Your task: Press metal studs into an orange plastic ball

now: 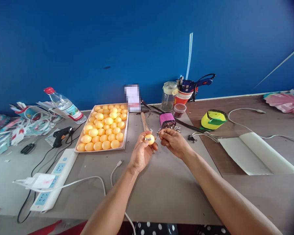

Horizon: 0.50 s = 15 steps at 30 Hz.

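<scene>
My left hand point(141, 151) is closed round an orange ping-pong ball point(151, 139), with small shiny metal pieces point(147, 139) at its near side by the thumb. To its right, my right hand point(172, 141) has thumb and fingers pinched together; whatever is between them is too small to make out. Just beyond those fingertips lies a heap of small silvery pieces point(178, 129) beside a pink pouch point(167, 118) with dark brown bits at its mouth. A wooden-handled hammer point(144, 121) lies behind my left hand. Many more orange balls fill a shallow white box point(125, 138) to the left.
A power strip point(54, 178), a glue gun point(60, 137) and a tilted water bottle point(66, 106) are on the left. Behind stand a clear jar point(170, 98) and an orange cup point(182, 98). Rightward lie a yellow pouch point(212, 120) and a paper roll point(267, 153). Cables cross the table.
</scene>
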### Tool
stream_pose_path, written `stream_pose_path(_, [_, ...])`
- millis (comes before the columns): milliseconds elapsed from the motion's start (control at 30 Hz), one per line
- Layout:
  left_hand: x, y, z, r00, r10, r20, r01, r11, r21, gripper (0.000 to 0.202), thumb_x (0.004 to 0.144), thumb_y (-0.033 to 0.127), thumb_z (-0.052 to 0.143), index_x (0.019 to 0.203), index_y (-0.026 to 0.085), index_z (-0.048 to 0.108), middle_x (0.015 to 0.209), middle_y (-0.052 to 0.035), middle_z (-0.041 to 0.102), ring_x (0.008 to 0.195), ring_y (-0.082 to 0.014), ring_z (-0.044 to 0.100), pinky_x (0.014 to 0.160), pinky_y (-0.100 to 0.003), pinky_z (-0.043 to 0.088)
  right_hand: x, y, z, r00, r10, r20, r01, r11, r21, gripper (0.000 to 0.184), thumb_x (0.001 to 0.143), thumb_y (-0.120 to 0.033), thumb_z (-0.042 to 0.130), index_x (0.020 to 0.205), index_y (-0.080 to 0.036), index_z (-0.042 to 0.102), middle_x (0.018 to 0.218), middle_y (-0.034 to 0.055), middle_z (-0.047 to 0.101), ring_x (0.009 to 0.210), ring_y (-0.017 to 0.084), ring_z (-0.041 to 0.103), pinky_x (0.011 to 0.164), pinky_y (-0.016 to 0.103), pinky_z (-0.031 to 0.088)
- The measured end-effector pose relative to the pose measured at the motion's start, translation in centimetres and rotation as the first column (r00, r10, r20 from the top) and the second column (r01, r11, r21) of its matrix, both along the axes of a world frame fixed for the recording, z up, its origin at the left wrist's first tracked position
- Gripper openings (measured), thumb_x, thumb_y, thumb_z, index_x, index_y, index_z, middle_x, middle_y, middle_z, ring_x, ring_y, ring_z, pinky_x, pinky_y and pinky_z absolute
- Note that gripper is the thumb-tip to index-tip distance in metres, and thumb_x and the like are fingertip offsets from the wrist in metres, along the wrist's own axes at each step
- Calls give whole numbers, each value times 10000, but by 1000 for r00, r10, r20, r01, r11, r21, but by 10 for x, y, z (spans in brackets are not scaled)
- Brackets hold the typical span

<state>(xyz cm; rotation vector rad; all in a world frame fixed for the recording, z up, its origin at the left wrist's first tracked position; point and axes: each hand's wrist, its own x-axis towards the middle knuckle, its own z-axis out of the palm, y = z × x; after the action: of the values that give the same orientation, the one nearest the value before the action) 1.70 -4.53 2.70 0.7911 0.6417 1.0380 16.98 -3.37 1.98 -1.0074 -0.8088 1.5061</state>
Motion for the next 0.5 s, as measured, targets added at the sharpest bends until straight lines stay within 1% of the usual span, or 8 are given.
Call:
stream_pose_path(67, [0,3,0,999,25,47,-23,999,-30,371,730,290,567,1078,224,456,922,-19,557,680,-112,566,657,-266,428,1,2,-4,998,-42,-42,40,997,-60,187,650,-278,667,727,-170,535,626,-37,536,480,62,449,491,230,336])
stream_pose_path(133, [0,4,-1,997,38,64,-35,998,-50,361,741,253,557,1086,222,455,913,-14,561,699,-111,578,691,-272,436,2,3,-6,996,-57,-64,51,994,-92,167,591,-178,641,728,-165,545,653,-22,561,567,96,533,558,249,395])
stream_pose_path(233, [0,4,-1,999,21,42,-19,998,-56,326,778,234,540,1093,219,457,910,-9,570,697,-101,582,703,-265,435,0,2,-5,997,-27,-75,19,995,-97,199,538,-96,590,722,-163,554,692,-18,584,590,100,555,609,264,424])
stream_pose_path(300, [0,3,-1,1000,6,7,-5,999,-40,322,794,252,538,1104,221,458,901,-7,574,696,-101,581,681,-256,432,-1,0,-4,996,-4,-85,-3,997,-82,175,568,-119,589,734,-168,558,702,-17,591,569,96,542,601,270,426])
stream_pose_path(367, [0,2,-4,999,7,-51,-8,1000,-8,335,806,286,540,1124,220,460,883,-6,575,701,-106,580,672,-254,435,-2,-1,-3,995,18,-99,-26,997,-79,137,623,-178,603,754,-170,563,697,-15,591,537,90,521,571,266,416])
stream_pose_path(500, [-1,2,-12,967,99,-233,-76,991,107,432,815,339,564,1210,227,429,890,-9,583,753,-125,588,744,-286,455,-2,-1,0,993,39,-113,-47,997,-66,178,663,-254,648,803,-176,572,657,-32,563,474,69,458,509,241,367])
